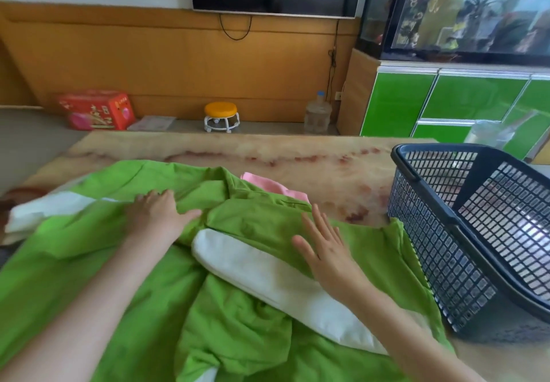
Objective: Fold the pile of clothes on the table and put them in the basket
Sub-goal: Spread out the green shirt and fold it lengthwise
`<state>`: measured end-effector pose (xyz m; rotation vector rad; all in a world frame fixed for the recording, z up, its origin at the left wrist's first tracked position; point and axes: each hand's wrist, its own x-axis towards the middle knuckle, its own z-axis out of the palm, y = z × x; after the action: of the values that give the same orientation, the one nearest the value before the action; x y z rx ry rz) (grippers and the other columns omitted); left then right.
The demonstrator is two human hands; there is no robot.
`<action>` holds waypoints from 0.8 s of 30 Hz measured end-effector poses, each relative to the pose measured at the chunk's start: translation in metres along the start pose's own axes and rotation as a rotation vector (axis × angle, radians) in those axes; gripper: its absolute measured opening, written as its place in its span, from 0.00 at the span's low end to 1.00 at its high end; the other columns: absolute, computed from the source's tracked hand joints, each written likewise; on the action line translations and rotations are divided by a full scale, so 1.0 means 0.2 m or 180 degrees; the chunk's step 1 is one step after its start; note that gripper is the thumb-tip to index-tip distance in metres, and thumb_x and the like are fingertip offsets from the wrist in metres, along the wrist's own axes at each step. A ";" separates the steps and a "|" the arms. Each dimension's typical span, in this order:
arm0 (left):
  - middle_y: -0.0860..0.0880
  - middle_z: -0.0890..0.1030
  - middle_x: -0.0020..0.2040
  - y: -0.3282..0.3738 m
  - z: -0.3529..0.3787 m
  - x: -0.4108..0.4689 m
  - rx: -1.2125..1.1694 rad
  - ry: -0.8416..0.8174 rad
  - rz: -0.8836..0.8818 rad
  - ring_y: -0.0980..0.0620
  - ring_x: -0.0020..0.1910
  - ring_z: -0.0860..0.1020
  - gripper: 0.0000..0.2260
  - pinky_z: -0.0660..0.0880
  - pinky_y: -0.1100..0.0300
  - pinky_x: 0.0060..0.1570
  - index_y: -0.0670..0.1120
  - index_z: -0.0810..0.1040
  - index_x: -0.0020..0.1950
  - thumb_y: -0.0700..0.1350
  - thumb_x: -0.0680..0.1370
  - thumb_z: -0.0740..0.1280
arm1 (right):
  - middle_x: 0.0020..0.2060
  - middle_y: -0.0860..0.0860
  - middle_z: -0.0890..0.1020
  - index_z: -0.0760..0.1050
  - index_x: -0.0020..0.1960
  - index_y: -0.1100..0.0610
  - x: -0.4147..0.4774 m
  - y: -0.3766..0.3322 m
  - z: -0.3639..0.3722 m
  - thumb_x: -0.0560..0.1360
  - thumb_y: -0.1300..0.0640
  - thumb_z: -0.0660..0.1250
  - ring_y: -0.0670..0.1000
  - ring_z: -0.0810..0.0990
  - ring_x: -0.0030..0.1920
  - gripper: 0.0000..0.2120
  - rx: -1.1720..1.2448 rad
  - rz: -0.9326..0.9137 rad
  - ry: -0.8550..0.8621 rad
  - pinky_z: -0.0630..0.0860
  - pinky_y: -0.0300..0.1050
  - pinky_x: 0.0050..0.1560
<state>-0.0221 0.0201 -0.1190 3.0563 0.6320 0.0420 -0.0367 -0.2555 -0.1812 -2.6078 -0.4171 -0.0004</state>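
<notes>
A large green garment with white sleeves (244, 301) lies crumpled across the near half of the marble-patterned table (297, 155). My left hand (157, 215) rests flat on its upper left part, fingers spread. My right hand (324, 247) lies open on the green cloth just right of a white sleeve (268, 274). A pink garment (268, 186) peeks out from behind the green one. The dark blue mesh basket (446, 250) stands at the table's right side, touching the green cloth's edge; it looks empty.
Beyond the table's far edge, on the floor, stand a red box (95, 110), a small orange-topped stool (221, 116) and a water jug (318, 113). A green cabinet (446, 98) with a fish tank is at the right. A TV hangs on the wall.
</notes>
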 end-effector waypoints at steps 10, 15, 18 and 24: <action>0.43 0.79 0.53 -0.02 -0.02 -0.01 -0.1195 -0.0049 0.0104 0.44 0.54 0.76 0.18 0.70 0.56 0.46 0.43 0.74 0.58 0.49 0.73 0.72 | 0.75 0.49 0.59 0.63 0.73 0.50 0.21 -0.34 0.06 0.81 0.47 0.57 0.51 0.59 0.74 0.22 0.0651 -0.0248 0.0226 0.56 0.47 0.72; 0.50 0.71 0.40 -0.05 0.00 0.00 -0.1955 0.1254 0.0602 0.49 0.41 0.72 0.04 0.63 0.59 0.39 0.44 0.78 0.47 0.37 0.74 0.69 | 0.77 0.46 0.50 0.49 0.77 0.49 0.32 -0.48 0.08 0.80 0.42 0.53 0.47 0.47 0.76 0.29 0.0420 -0.0704 -0.0008 0.45 0.47 0.76; 0.49 0.71 0.43 -0.03 0.05 0.03 -0.1815 0.1580 0.0807 0.47 0.43 0.72 0.07 0.68 0.56 0.43 0.42 0.79 0.46 0.31 0.73 0.67 | 0.76 0.45 0.41 0.42 0.77 0.47 0.27 -0.51 0.22 0.79 0.37 0.45 0.46 0.37 0.75 0.31 0.0050 -0.0699 -0.0469 0.36 0.45 0.74; 0.44 0.79 0.49 -0.04 0.14 -0.01 -0.1159 0.1434 0.1053 0.43 0.50 0.77 0.09 0.73 0.53 0.50 0.44 0.83 0.51 0.35 0.73 0.70 | 0.75 0.47 0.37 0.38 0.77 0.49 0.25 -0.48 0.32 0.72 0.32 0.34 0.46 0.33 0.74 0.38 -0.0461 -0.0554 -0.0605 0.30 0.44 0.71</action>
<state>-0.0263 0.0270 -0.1472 2.7577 0.0930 0.7728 -0.0220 -0.1300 -0.1882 -2.7146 -0.7358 0.1651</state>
